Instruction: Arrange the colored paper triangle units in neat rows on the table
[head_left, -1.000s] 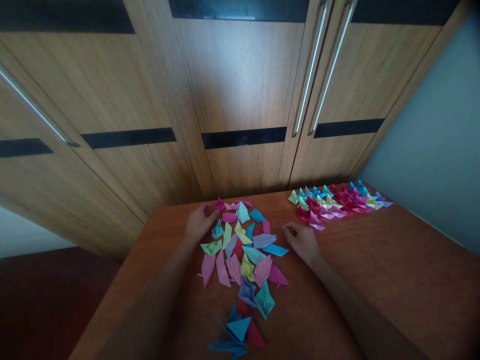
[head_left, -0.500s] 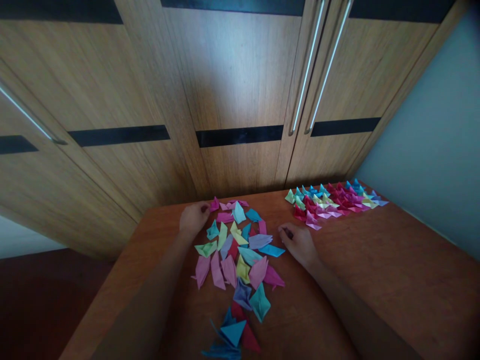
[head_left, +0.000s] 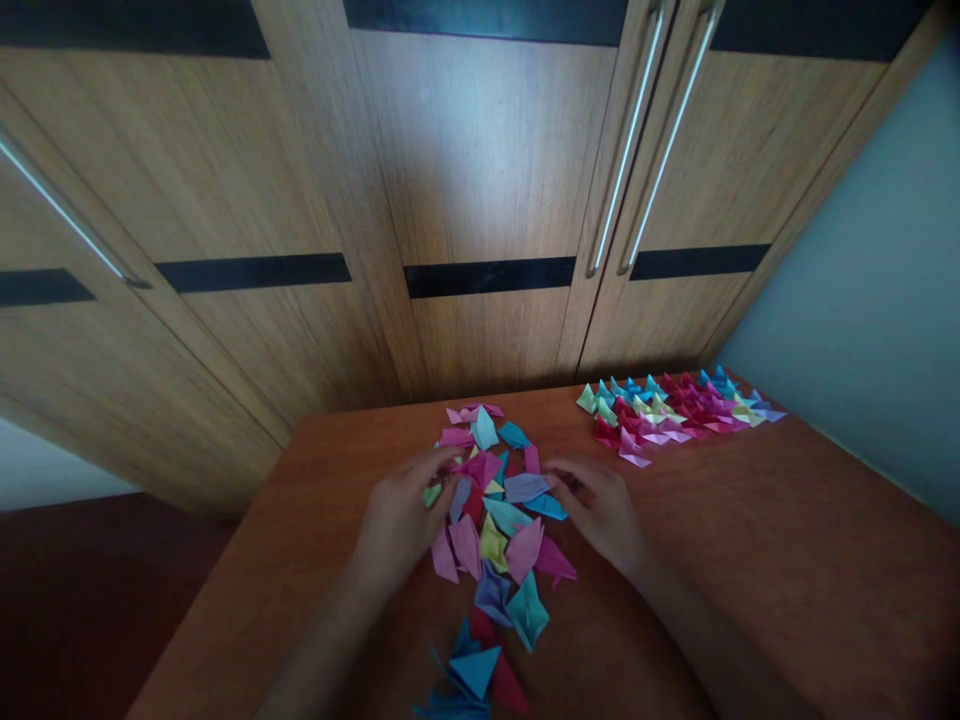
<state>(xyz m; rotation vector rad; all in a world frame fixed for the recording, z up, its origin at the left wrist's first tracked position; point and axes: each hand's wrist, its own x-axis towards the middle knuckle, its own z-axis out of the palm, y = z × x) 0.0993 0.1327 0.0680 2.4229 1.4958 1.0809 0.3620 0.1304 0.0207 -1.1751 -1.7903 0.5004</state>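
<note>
origami in magenta (head_left: 480,468) juts rightward from pinching left fingers (head_left: 441,460); right fingers (head_left: 574,469) part slightly beside lilac paper (head_left: 526,488), their hold unclear.

Paper cluster (head_left: 507,515): on the surface (head_left: 750,560)
Paper rows (head_left: 675,408): right of the cluster, farther back
Cupboard (head_left: 480,150): behind the cluster
Wall (head_left: 885,300): right of the cluster, past the rows

A room that looks like part of a home: tall wood-grain cupboard doors (head_left: 487,150) with horizontal black strips (head_left: 491,277) and long silver bar handles (head_left: 627,140) stand behind a reddish-brown wooden tabletop (head_left: 750,540), beside a plain pale blue-grey wall (head_left: 885,280).
</note>
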